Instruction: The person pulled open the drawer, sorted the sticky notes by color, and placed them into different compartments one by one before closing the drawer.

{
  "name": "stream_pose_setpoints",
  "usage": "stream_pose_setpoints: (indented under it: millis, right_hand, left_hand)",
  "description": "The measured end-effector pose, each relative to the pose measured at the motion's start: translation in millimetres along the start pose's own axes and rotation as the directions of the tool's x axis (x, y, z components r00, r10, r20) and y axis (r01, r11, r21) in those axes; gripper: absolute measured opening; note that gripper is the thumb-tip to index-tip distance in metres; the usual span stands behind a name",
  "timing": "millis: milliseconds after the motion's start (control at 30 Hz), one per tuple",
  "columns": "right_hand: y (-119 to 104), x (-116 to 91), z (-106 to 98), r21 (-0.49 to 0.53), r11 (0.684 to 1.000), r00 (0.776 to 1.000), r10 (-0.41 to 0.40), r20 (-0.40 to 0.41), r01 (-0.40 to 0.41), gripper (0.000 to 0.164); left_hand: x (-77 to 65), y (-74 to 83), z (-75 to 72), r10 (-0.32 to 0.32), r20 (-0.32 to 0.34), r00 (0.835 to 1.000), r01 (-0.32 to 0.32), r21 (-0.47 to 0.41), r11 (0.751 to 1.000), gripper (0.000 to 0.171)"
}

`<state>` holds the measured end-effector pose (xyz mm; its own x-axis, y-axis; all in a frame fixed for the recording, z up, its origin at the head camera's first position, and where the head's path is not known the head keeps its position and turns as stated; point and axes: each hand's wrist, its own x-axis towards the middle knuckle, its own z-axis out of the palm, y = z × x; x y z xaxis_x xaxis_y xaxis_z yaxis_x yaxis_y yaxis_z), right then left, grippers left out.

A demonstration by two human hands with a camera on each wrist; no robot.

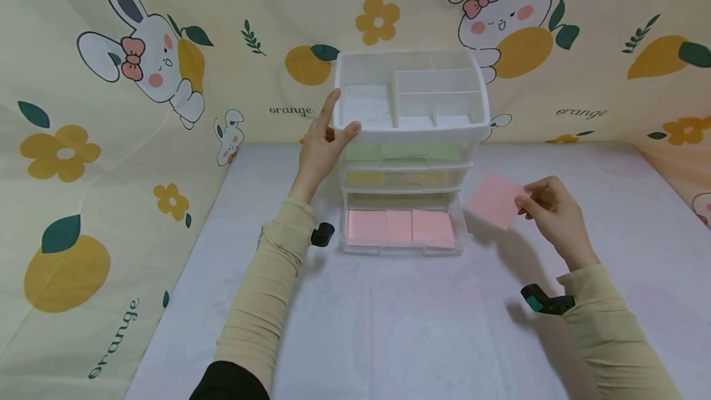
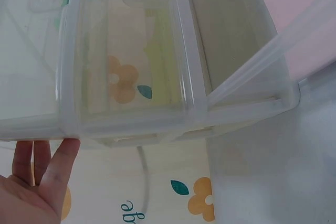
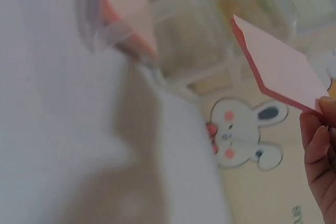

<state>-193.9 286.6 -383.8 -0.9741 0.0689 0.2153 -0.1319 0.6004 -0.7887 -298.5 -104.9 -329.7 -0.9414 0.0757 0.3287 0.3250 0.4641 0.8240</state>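
Note:
A small clear-and-white plastic drawer organizer [image 1: 411, 134] stands against the back, with its lowest drawer [image 1: 402, 250] pulled out. Pink sticky note pads [image 1: 399, 227] lie side by side in that drawer. My left hand [image 1: 318, 153] rests against the organizer's upper left front corner, its thumb on the rim and its fingers fairly straight. The left wrist view has that hand [image 2: 39, 187] touching the side. To the right of the open drawer, my right hand [image 1: 555, 215] pinches one more pink sticky note pad [image 1: 497, 200] by its edge, in the air above the table.
Above the open drawer are two shut drawers, one showing green contents [image 1: 405, 152] and one yellow [image 1: 397, 178]. The top tray [image 1: 366, 107] has several compartments. A patterned cloth [image 1: 183, 79] hangs behind and at the left. Pale cloth covers the table [image 1: 400, 326].

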Motion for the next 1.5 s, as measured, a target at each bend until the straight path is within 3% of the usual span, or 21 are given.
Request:
stream_pose_setpoints:
  millis: [200,467,900,1200,1500]
  right_hand:
    - [-24,2,10,0.087,0.993,0.996,-0.083,0.019,0.081,0.019]
    - [-41,6,33,0.017,0.994,0.987,-0.113,0.116,0.112,0.024]
    - [-47,14,82,-0.069,0.983,0.961,-0.152,0.233,0.172,0.019]
    - [-50,16,108,-0.095,0.972,0.928,-0.172,0.330,0.214,0.015]
    - [-50,17,115,-0.156,0.962,0.934,-0.168,0.314,0.225,0.014]
  left_hand:
    - [-0.3,-1.0,0.2,-0.006,0.000,1.000,0.006,0.000,1.000,0.072]
    - [-0.6,-0.6,-0.5,0.007,-0.001,1.000,-0.007,-0.013,1.000,0.074]
    - [0.8,0.5,-0.3,0.012,0.004,1.000,-0.012,-0.002,1.000,0.070]
    - [-0.8,0.4,-2.3,0.008,0.001,1.000,-0.008,-0.016,1.000,0.073]
    - [0.5,-0.3,-1.0,0.016,0.000,1.000,-0.016,-0.020,1.000,0.072]
